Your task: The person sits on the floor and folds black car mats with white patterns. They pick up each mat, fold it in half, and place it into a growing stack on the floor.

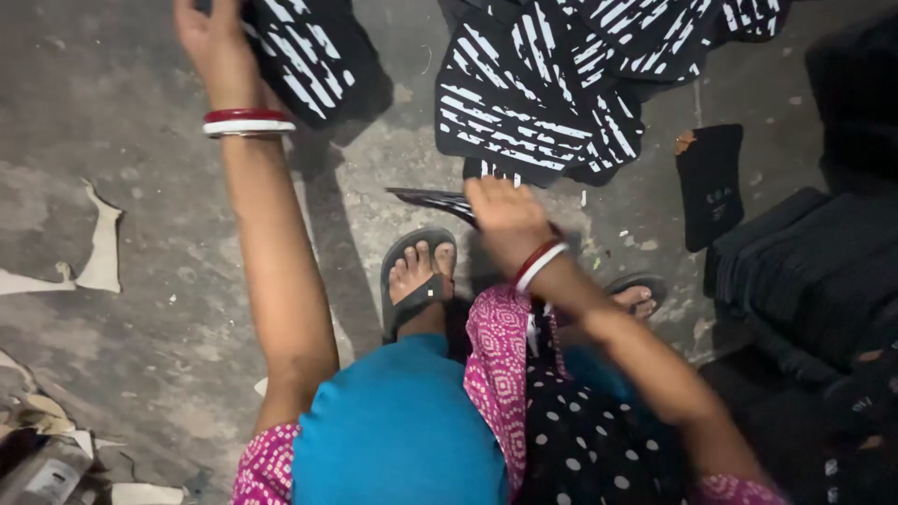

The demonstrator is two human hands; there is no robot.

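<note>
My left hand (213, 39) reaches far forward to the top of the view and rests on a black piece with white stripes (313, 58); its fingers are cut off by the frame edge. My right hand (505, 217) is low in front of my feet, fingers closed around the end of a thin dark striped piece (432, 199) lying on the concrete floor. A larger pile of black and white striped pieces (552, 89) spreads just beyond the right hand. Both wrists wear red and white bangles.
My feet in grey sandals (416, 281) stand on the concrete floor (140, 187). A flat black piece (711, 185) lies at the right, beside stacks of dark material (814, 271). Pale paper scraps (98, 248) litter the left side.
</note>
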